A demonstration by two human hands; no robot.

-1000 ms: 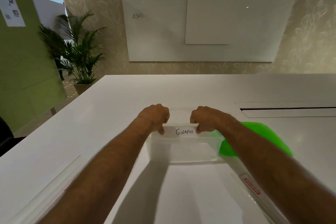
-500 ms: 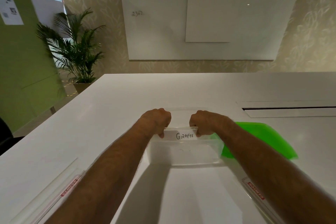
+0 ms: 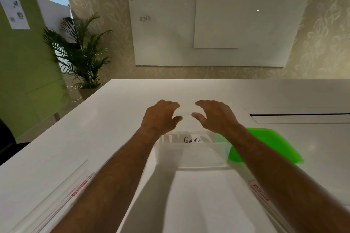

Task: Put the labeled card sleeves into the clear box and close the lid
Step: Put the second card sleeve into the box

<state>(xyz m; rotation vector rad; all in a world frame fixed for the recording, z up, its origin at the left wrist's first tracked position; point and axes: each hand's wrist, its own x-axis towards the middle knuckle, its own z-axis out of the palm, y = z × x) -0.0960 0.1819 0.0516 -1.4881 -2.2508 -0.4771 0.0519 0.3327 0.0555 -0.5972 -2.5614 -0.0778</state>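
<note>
Sleeve (image 3: pixel 192 139) marked "Girafee" stands in my clear box (image 3: pixel 191 154); hands (image 3: pixel 161 117) (image 3: pixel 216 116) hover above it, fingers spread, holding nothing; green lid (image 3: pixel 265 145) waits beside it.

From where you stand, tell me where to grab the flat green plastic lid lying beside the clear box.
Grip the green plastic lid by its exposed right-hand edge, coming in from the right. It lies flat on the white table, and its left part is hidden behind the right forearm and the clear box.
</note>
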